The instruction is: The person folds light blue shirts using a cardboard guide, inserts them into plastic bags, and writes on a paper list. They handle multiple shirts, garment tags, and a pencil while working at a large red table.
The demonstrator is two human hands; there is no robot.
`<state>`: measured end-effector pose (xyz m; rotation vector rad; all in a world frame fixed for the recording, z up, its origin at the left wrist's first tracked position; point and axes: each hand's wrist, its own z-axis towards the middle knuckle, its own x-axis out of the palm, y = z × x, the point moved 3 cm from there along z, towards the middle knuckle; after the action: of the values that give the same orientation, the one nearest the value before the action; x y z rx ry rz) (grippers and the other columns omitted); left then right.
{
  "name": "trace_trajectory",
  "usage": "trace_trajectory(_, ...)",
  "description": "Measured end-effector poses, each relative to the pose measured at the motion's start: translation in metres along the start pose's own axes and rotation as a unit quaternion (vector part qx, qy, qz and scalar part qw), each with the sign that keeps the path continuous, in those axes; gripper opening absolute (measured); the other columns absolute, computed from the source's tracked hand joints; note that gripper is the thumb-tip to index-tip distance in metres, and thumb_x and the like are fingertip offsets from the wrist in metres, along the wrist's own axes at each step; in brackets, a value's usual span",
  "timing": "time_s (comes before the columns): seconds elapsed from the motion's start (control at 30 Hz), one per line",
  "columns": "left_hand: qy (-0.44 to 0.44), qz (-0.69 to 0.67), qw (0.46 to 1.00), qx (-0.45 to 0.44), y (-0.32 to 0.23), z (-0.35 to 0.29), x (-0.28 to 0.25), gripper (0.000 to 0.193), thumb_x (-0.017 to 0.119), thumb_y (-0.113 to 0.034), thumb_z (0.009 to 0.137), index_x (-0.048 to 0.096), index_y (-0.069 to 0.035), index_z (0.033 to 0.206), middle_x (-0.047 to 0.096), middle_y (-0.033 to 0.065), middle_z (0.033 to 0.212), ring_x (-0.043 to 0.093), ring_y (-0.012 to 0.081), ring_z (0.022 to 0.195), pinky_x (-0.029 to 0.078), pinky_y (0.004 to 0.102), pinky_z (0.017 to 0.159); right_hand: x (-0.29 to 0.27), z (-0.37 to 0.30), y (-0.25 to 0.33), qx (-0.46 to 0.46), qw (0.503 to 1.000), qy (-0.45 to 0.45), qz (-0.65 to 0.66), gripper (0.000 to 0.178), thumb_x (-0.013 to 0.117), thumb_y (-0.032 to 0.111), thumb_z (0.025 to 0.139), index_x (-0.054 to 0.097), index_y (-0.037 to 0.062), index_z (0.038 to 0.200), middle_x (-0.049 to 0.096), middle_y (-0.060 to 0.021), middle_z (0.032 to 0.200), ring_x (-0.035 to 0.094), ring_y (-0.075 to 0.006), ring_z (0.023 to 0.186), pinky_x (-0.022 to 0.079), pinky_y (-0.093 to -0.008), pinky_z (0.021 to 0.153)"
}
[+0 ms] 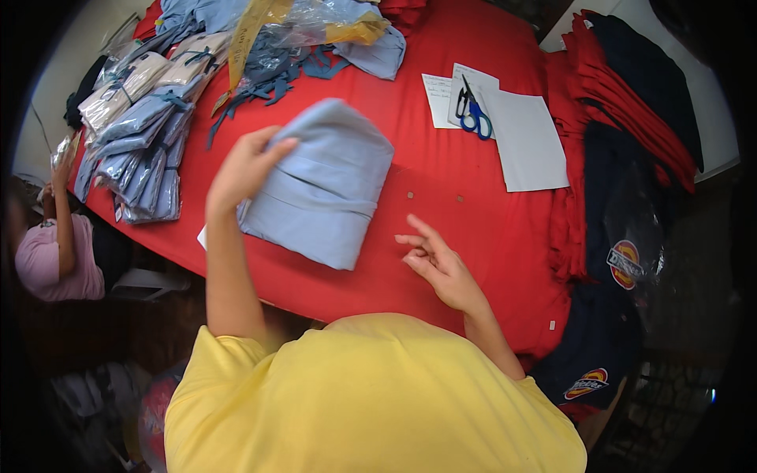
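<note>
A folded light-blue garment lies on the red cloth-covered table. My left hand grips its upper left edge, thumb and fingers pinched on the fabric. Off to the garment's right, my right hand hovers over the red cloth with fingers spread, holding nothing. My yellow shirt fills the lower middle of the view.
A stack of tied light-blue folded garments lies at the far left, clear plastic bags behind. Blue-handled scissors rest on white papers. Red and dark navy garments pile at the right. Another person sits at the left.
</note>
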<state>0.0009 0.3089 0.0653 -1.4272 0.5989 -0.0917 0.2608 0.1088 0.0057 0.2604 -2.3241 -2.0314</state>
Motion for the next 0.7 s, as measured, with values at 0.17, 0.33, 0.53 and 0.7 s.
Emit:
trace_trajectory(0.17,-0.105,0.367,0.917,-0.114,0.15,0.012,-0.058,0.042,0.067,-0.041,0.082,0.065,-0.002,0.099,0.061,0.0114,0.102,0.057,0.0276,0.094,0.045,0.0414,0.085,0.017,0.042,-0.023,-0.009,0.997,0.005,-0.081,0.031,0.05,0.012,0.095,0.055,0.0002,0.124,0.059,-0.0115,0.115,0.063,-0.0196,0.095,0.05,-0.0311,0.082)
trace_trajectory(0.33,-0.271,0.309,0.91,-0.059,0.15,-0.004,-0.016,0.042,0.068,-0.043,0.08,0.067,-0.004,0.096,0.053,0.0115,0.12,0.046,0.0335,0.112,0.037,0.0471,0.093,0.05,0.084,-0.028,-0.065,0.993,-0.089,-0.029,0.022,0.052,0.003,0.093,0.057,-0.0026,0.114,0.06,-0.0084,0.104,0.063,-0.0151,0.094,0.053,-0.027,0.08)
trace_trajectory(0.53,-0.221,0.283,0.916,-0.179,0.135,0.007,-0.021,0.055,0.071,-0.051,0.075,0.067,-0.004,0.102,0.053,0.0127,0.121,0.045,0.0329,0.115,0.036,0.0455,0.097,0.061,0.115,-0.07,-0.055,0.982,-0.121,0.132,0.009,0.058,0.005,0.089,0.057,-0.0011,0.095,0.064,-0.0082,0.086,0.065,-0.0155,0.084,0.051,-0.028,0.072)
trace_trajectory(0.7,-0.219,0.335,0.901,-0.165,0.137,0.008,-0.017,0.056,0.07,-0.053,0.073,0.069,-0.005,0.103,0.053,0.0116,0.122,0.044,0.0342,0.116,0.034,0.0493,0.097,0.059,0.114,-0.062,-0.086,0.988,-0.122,-0.041,0.011,0.058,0.007,0.089,0.055,-0.001,0.096,0.064,-0.008,0.088,0.064,-0.0141,0.08,0.051,-0.028,0.07)
